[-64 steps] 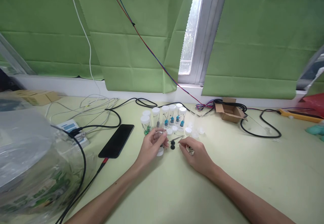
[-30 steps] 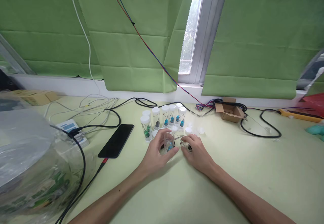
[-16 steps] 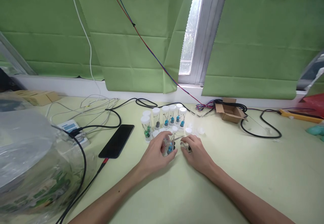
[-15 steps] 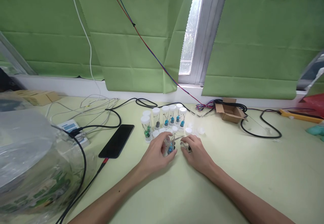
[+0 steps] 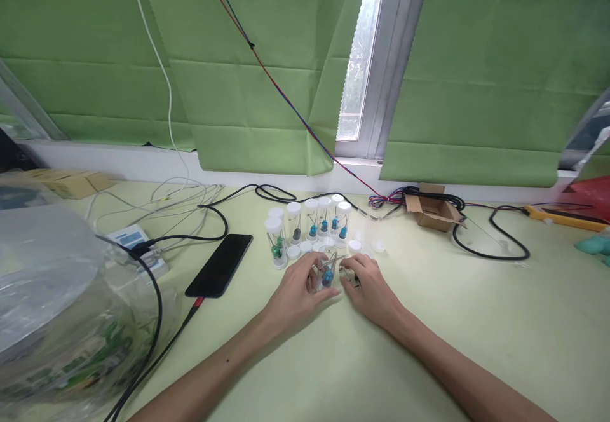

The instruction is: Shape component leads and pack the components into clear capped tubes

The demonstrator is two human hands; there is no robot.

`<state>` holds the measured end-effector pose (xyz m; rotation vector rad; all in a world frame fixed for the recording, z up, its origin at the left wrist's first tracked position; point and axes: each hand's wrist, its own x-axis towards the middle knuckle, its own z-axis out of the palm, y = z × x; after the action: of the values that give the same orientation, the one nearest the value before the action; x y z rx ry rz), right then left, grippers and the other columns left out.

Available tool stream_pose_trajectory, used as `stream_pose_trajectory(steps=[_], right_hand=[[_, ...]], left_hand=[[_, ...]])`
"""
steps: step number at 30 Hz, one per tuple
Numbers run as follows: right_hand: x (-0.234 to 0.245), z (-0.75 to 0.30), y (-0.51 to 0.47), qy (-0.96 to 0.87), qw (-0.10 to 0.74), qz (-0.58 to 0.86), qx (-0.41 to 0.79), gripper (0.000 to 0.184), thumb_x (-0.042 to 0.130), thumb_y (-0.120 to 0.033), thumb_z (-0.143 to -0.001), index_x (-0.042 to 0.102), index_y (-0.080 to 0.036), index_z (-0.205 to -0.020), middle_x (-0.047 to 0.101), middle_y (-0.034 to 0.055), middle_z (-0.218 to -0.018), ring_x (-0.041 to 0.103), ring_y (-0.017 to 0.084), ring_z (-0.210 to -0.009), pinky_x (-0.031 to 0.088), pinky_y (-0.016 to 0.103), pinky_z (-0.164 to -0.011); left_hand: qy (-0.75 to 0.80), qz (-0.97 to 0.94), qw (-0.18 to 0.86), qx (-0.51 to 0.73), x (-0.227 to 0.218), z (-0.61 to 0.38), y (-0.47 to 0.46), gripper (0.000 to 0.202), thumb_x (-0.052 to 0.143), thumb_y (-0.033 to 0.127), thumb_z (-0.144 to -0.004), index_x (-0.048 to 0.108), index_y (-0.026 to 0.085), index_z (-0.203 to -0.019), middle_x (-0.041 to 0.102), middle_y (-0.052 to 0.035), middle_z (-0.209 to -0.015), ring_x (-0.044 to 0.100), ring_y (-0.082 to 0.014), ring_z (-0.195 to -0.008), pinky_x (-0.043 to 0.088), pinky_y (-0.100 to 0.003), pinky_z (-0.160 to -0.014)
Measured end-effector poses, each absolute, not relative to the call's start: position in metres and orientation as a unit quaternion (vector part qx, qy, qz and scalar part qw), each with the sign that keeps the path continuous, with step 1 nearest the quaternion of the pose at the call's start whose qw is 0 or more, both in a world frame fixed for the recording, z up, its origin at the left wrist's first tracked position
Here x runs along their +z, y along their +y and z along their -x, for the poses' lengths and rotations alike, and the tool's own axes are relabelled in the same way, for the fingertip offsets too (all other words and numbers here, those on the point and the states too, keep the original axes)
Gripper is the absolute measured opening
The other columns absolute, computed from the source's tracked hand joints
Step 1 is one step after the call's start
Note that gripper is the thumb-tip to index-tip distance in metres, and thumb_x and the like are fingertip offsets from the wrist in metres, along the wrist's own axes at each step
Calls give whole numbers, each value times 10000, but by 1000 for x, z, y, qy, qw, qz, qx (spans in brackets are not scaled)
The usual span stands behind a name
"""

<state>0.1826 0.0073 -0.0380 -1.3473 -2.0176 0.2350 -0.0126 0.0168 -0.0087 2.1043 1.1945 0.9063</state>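
My left hand [image 5: 300, 286] is curled round an uncapped clear vial [image 5: 326, 279], thumb on its near side. Inside the vial sits a small blue part with long thin wire legs that stick up past the rim. Close to its right, my right hand [image 5: 369, 285] has thumb and fingers bent together on the table around small dark and light bits, too small to name. Just beyond both hands stand several clear vials with white caps [image 5: 343, 208], holding blue, green or dark parts with legs. Loose white caps [image 5: 355, 246] lie in front of them.
A black phone [image 5: 219, 265] with a plugged-in cable lies to the left, by a clear plastic bag [image 5: 57, 301] and a white power strip [image 5: 131, 238]. Cables run along the wall. An open cardboard box [image 5: 436, 213] stands back right, with a yellow tool [image 5: 567, 218] farther right.
The vial in my left hand has moved slightly right, and its wire legs show more plainly. My left thumb reaches a little farther right. My right hand stays in place.
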Motion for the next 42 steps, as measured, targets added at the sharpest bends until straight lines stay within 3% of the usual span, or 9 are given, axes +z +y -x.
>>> stream_pose_trajectory(steps=[3,5,8,14,21,24,30,37,42], right_hand=[[-37,-182,7,-775,347,520,89,211,574,-105,-832,615,-188,-1022,610,87,-997,553,251,-953,455,416,-878],[-35,-182,6,-773,355,518,90,213,573,-112,-838,612,-188,-1033,618,85,-1001,560,249,-949,459,409,-870],[-34,-181,5,-765,389,505,92,194,516,-129,-888,594,-187,-1056,634,81,-988,573,236,-940,461,397,-862],[-36,-181,7,-751,429,498,68,199,452,-103,-889,557,-175,-1041,637,83,-944,574,238,-921,462,411,-848],[-37,-186,11,-734,426,528,27,277,448,-109,-870,556,-151,-1121,645,115,-1003,596,256,-930,496,422,-831],[-36,-188,11,-726,418,546,8,309,448,-118,-876,555,-137,-1165,647,137,-1077,606,265,-948,511,423,-828],[-35,-193,14,-730,377,570,-18,307,444,-141,-901,569,-136,-1181,668,135,-1105,604,280,-989,516,426,-837],[-39,-192,17,-759,277,589,-4,400,409,-257,-980,504,-90,-1331,544,171,-1378,540,317,-1181,453,457,-957],[-42,-190,15,-759,233,608,13,481,370,-371,-1008,441,-120,-1413,460,169,-1454,557,329,-1165,450,468,-924]], left_hand=[[438,-774,278,362,-2,15,15,390,669,402,-801,567,228,-1135,618,-26,-960,515,-141,-674,435,-261,-603],[417,-764,284,401,4,17,14,273,486,390,-925,573,210,-1111,621,-47,-987,533,-146,-697,432,-260,-606],[425,-736,274,450,8,19,16,329,310,371,-995,585,196,-1043,618,-36,-877,520,-134,-639,421,-260,-600],[482,-721,240,436,2,19,23,194,483,358,-926,574,213,-1018,611,2,-836,499,-109,-565,378,-231,-518],[453,-729,274,433,9,17,13,369,302,406,-999,594,191,-935,590,-6,-757,496,-129,-596,395,-253,-587],[444,-744,285,411,11,17,9,356,342,439,-984,590,191,-1051,610,-11,-793,487,-122,-572,376,-253,-565],[460,-756,300,356,5,13,7,439,628,455,-830,538,222,-1191,628,7,-831,453,-95,-505,361,-239,-521],[456,-766,290,347,1,9,8,346,612,406,-845,573,226,-1138,590,36,-721,440,-93,-491,353,-228,-507],[451,-772,278,352,0,10,9,313,596,388,-852,599,206,-1106,549,44,-648,446,-104,-492,356,-233,-506]])
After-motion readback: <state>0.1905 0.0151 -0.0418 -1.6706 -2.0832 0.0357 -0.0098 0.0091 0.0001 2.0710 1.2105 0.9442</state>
